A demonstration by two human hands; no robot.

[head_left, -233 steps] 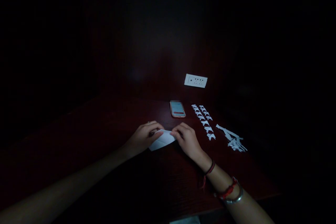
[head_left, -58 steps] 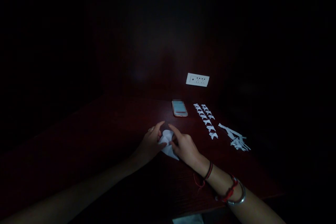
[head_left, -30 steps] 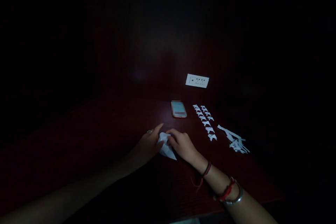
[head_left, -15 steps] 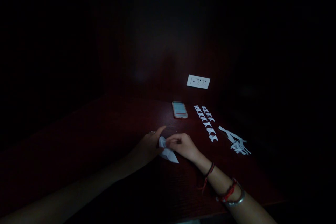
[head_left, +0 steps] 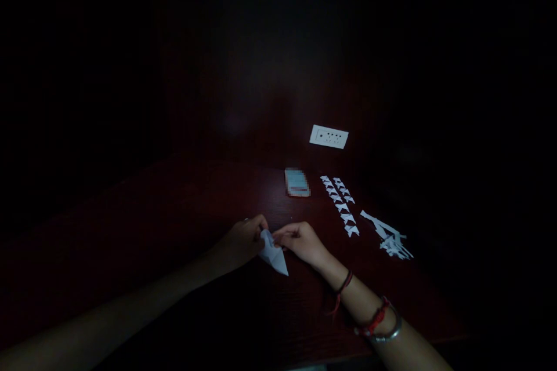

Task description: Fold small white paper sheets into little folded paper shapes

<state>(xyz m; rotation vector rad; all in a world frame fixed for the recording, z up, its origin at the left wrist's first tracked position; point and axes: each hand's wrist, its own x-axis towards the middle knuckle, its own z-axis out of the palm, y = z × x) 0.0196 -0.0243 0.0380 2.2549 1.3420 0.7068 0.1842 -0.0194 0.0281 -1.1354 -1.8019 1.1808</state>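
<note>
A folded piece of white paper (head_left: 274, 259) is held between my two hands, its pointed end toward me. My left hand (head_left: 247, 239) is closed on the paper's left side, thumb and fingers bent over its upper edge. From the right, my right hand (head_left: 303, 242) pinches the upper part of the paper with its fingertips. The exact folds under the fingers are hard to make out in the dim light.
On the dark red table (head_left: 195, 208), a phone (head_left: 297, 182) lies beyond my hands. To its right are two rows of small folded paper pieces (head_left: 342, 207). Farther right lies a pile of paper strips (head_left: 394, 243). A white socket panel (head_left: 329, 137) is on the wall.
My left thumb, raised before, has come down with the fingers onto the paper. The paper has shifted slightly left, and its point now sits a little lower.
</note>
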